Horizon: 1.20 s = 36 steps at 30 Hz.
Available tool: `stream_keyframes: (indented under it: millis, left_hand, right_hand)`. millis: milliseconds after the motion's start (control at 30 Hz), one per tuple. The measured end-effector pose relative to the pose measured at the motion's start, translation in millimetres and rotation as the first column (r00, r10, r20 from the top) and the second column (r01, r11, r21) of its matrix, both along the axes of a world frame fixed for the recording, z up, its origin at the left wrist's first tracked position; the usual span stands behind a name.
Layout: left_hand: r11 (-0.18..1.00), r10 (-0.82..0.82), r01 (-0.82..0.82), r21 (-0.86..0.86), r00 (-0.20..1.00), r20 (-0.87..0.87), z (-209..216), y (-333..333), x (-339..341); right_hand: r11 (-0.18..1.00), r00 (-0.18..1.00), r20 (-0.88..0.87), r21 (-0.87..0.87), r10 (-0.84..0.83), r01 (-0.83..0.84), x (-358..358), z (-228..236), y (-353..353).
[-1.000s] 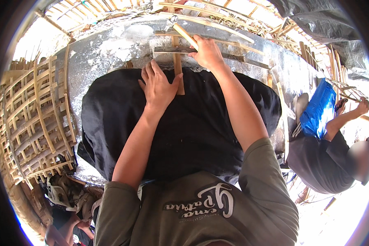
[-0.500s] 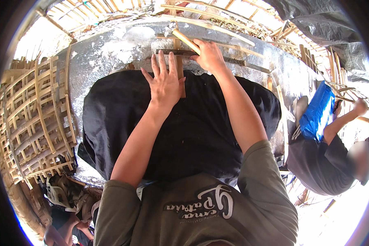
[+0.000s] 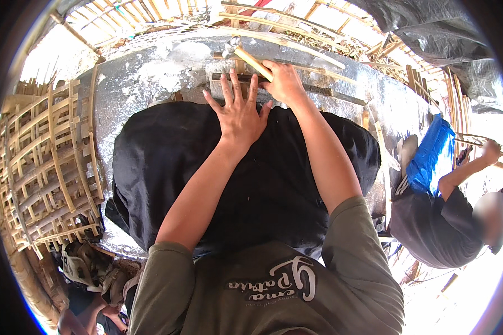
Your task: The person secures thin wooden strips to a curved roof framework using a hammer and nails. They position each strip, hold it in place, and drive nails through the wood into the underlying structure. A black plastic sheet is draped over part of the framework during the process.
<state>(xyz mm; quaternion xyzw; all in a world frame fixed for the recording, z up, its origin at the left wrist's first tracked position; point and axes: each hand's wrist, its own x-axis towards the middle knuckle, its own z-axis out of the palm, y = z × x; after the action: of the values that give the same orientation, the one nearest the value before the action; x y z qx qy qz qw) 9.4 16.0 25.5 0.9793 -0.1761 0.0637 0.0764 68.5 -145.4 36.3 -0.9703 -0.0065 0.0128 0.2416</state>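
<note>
My right hand (image 3: 285, 85) is closed around the wooden handle of a hammer (image 3: 254, 62), whose metal head lies just beyond my left fingertips. With fingers spread, my left hand (image 3: 241, 116) rests palm down at the far edge of the black cloth over my lap. Beneath its fingers passes a dark bamboo strip (image 3: 341, 96) running sideways. A lighter upright strip (image 3: 240, 65) crosses it, its lower part hidden by my left hand. Another pale bamboo strip (image 3: 324, 71) lies farther away, beyond my right hand.
On the left leans a woven bamboo lattice panel (image 3: 42, 167). A co-worker (image 3: 436, 223) in dark clothes sits at the right beside a blue plastic sheet (image 3: 432, 153). Part of another person (image 3: 89, 312) shows at the lower left. Long bamboo strips (image 3: 285, 42) lie across the far side.
My left hand has shifted right and its fingers lie over the strips; the upright strip's near end no longer shows. The hammer head has come slightly lower and nearer.
</note>
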Motion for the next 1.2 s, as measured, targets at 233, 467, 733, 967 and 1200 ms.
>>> stream_keyframes:
  millis: [233,467,733,967,1200]
  left_hand:
    - [0.999,0.033,-0.033,0.012,0.999,0.024,-13,0,2]
    - [0.999,0.047,-0.047,0.006,0.997,0.053,-17,-1,0]
    - [0.997,0.058,-0.057,-0.042,0.998,0.020,-20,-2,0]
    - [0.997,0.068,-0.068,-0.044,0.998,0.001,-20,-1,-1]
    - [0.997,0.076,-0.076,-0.005,0.997,-0.022,-16,-1,-1]
  right_hand:
    - [0.988,0.998,0.069,0.153,0.007,-0.017,0,-10,-5]
    - [0.994,1.000,0.008,0.112,0.015,-0.016,-1,-4,-5]
    - [0.989,0.999,0.037,0.148,0.002,-0.007,-3,-9,-7]
    - [0.987,0.999,0.037,0.160,0.020,-0.026,-1,-15,-9]
    - [0.997,0.998,0.066,0.080,0.012,-0.017,-3,-14,-6]
